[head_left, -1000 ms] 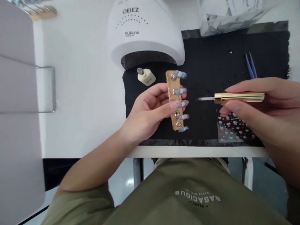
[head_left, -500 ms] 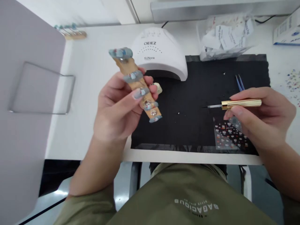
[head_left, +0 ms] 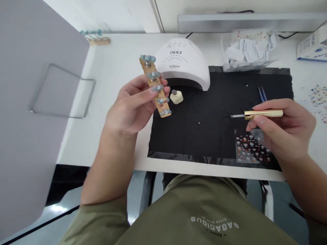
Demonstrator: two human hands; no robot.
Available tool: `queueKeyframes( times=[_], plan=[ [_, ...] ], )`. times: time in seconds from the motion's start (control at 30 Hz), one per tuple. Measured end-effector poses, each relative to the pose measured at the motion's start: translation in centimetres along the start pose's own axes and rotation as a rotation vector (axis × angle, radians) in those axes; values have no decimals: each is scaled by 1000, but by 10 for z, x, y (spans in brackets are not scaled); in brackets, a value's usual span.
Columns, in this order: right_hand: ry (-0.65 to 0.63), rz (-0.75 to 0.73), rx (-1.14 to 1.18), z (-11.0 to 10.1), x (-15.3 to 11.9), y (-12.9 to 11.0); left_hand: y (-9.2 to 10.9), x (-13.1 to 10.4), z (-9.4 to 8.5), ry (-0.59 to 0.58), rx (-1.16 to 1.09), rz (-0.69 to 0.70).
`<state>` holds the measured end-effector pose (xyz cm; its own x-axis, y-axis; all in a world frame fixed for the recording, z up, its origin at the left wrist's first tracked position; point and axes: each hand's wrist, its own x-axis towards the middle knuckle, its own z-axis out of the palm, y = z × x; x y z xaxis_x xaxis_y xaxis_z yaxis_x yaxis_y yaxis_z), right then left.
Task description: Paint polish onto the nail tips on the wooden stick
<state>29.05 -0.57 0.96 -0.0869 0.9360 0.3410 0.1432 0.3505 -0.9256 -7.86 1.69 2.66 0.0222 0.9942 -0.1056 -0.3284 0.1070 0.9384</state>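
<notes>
My left hand (head_left: pixel 133 105) grips a wooden nail display stand (head_left: pixel 150 81), tilted in the air, with several grey-blue decorated false nails (head_left: pixel 153 75) mounted across it. My thumb lies over one of the nails. In my right hand (head_left: pixel 288 126) is a nail brush (head_left: pixel 264 114) with a gold ribbed handle, its thin dark tip pointing left over the black mat (head_left: pixel 184 136). A small cream bottle (head_left: pixel 176 97) stands on the mat just right of my left hand. Under my right hand lies a clear sticker sheet (head_left: pixel 251 146) with little cartoon figures, partly covered.
A white nail lamp (head_left: pixel 184 63) stands behind my left hand. Blue tweezers (head_left: pixel 262 94) lie beyond my right hand. A clear box of alcohol pads (head_left: pixel 249 51) is at the back; another nail stand (head_left: pixel 99 41) sits back left. Scattered small gems (head_left: pixel 320 102) lie far right.
My left hand has carried the nail stand away from me and slightly right, turning it more upright, so the cream bottle shows fully. My right hand and brush have hardly moved. The view has shifted slightly.
</notes>
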Motion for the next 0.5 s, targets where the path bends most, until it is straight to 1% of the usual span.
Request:
queueKeyframes(
  times=[0.1,0.2,0.3,0.5],
  plan=[
    [-9,9,-9,-1,-1,-2,-10,6,-4,-41,-5,-24],
    [-22,13,-17,-1,-2,-4,-19,9,-2,-72,-15,-29],
    [-22,17,-14,-1,-3,-6,-25,10,4,-100,-42,-43],
    [-45,-20,-20,-3,-4,-9,-35,6,22,-161,-76,-60]
  ],
)
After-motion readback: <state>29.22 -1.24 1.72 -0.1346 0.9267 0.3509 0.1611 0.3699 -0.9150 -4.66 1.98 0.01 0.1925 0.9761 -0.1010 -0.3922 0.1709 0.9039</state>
